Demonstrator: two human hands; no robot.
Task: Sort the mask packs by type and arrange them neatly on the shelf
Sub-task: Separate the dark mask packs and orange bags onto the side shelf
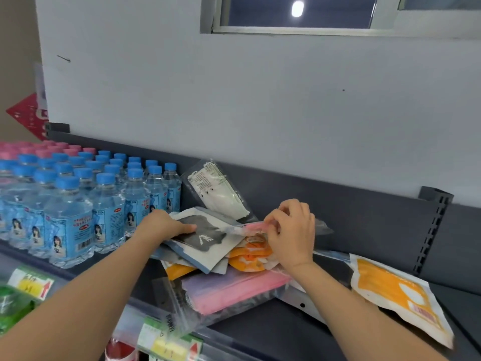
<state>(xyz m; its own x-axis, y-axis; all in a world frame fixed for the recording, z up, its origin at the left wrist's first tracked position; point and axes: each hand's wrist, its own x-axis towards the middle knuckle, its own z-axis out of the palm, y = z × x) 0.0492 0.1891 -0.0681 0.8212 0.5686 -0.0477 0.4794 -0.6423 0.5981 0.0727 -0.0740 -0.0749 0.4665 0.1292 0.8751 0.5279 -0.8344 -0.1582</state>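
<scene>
A loose heap of mask packs lies on the dark shelf (260, 324). My left hand (162, 225) rests on a white pack with a black print (205, 239) at the top of the heap, fingers straight. My right hand (292, 231) pinches the edge of a thin pink pack (251, 227) above orange packs (250, 256). A clear bag of pink masks (234, 290) lies at the front. A clear pack with a white mask (221, 191) leans against the back panel. Another orange pack (398, 295) lies apart at the right.
Rows of blue-capped water bottles (67, 212) fill the shelf's left side, right beside the heap, with pink-capped ones (46, 149) behind. Price tags (31, 284) line the front rail. A slotted upright (432, 230) bounds the shelf at the right.
</scene>
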